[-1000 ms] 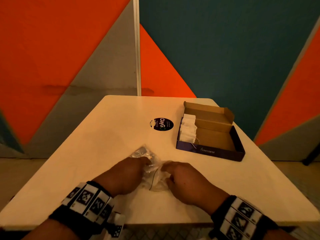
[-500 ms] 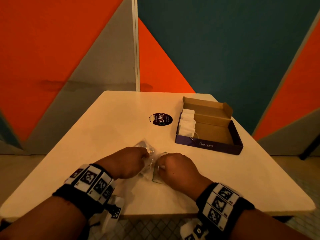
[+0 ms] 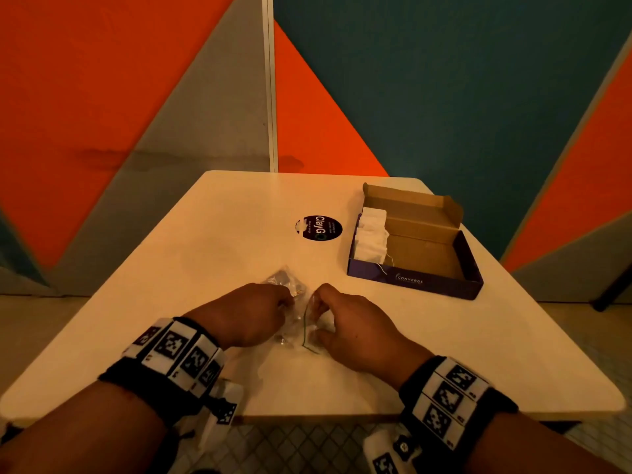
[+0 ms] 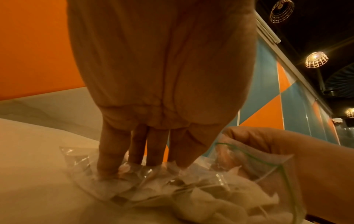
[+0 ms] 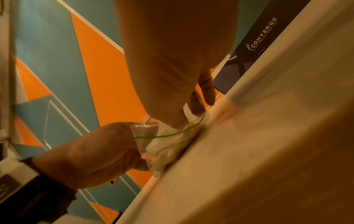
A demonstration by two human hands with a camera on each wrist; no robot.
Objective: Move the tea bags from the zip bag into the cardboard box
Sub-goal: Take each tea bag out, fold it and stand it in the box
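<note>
A clear zip bag (image 3: pixel 293 325) with a green seal line lies on the white table (image 3: pixel 205 254) between my hands. My left hand (image 3: pixel 246 313) grips its closed end, fingertips (image 4: pixel 145 153) pressing through the plastic. My right hand (image 3: pixel 355 326) has its fingers inside the bag's mouth (image 5: pixel 151 136), curled on a white tea bag (image 5: pixel 162 145). More tea bags (image 4: pixel 239 204) are crumpled inside. The open cardboard box (image 3: pixel 410 280), purple outside, stands to the far right with several tea bags (image 3: pixel 372 237) stacked at its left end.
A round black sticker (image 3: pixel 318 227) is stuck on the table beyond the bag, left of the box. The box's lid flap (image 3: pixel 410 203) stands up at its far side. The table's near edge (image 3: pixel 342 413) runs just under my wrists.
Both hands have drawn nearer to me and closer together, bunching the bag between them. The right hand's fingers have worked into the bag's mouth. The box has not moved.
</note>
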